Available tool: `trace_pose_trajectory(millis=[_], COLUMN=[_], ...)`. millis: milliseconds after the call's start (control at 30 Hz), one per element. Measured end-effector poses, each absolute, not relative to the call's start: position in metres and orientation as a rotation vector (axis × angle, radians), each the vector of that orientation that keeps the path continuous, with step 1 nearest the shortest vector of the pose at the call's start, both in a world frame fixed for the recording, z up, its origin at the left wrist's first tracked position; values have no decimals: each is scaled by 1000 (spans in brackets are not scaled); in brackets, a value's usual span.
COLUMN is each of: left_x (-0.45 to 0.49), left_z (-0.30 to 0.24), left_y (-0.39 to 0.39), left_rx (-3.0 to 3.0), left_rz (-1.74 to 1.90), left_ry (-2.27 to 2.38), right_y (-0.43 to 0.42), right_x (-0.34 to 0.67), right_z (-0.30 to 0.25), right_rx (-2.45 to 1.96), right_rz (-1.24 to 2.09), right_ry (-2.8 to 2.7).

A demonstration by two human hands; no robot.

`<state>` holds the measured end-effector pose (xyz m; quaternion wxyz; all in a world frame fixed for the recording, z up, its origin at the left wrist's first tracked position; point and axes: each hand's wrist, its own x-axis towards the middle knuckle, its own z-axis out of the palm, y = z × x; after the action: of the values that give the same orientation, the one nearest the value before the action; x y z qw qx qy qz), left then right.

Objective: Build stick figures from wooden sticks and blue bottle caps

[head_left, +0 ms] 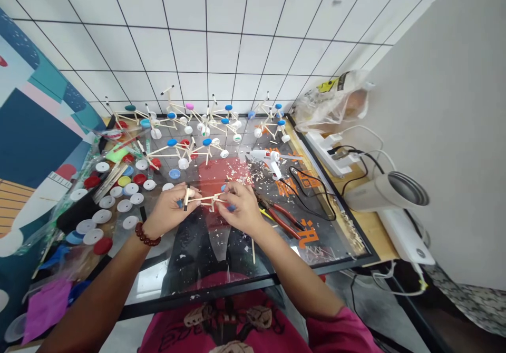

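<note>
Between both hands, above the glossy black table, is a small frame of pale wooden sticks with a black-tipped crosspiece at its left end. My left hand is closed on that left end, near the dark bar. At the other end, my right hand pinches the frame; bits of blue show by its fingers, too covered to make out. Beyond the hands stand several little stick-built bicycles with bottle-cap wheels and blue cap seats. A loose stick lies below my right hand.
Right of my hands lie red-handled pliers and a white glue gun with a black cord. Bottle caps crowd the left side. A power strip and a white cylinder are at the right edge, below a bag.
</note>
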<state>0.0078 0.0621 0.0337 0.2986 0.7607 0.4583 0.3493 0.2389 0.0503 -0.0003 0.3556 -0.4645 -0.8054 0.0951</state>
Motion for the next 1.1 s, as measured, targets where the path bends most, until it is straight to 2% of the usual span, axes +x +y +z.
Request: trace_pose_trajectory(millis=[467, 933, 1100], left_x=[4, 5, 6], left_z=[28, 27, 28], left_y=[63, 60, 59], left_rx=[1928, 1757, 1767], left_rz=[942, 1039, 1044], left_ry=[1155, 1292, 1323], right_y=[53, 52, 65], right_x=[240, 242, 258], right_z=[-5, 5, 26], right_rx=[-1109, -1169, -1147], right_rz=[280, 257, 506], right_ry=[-2062, -2039, -1961])
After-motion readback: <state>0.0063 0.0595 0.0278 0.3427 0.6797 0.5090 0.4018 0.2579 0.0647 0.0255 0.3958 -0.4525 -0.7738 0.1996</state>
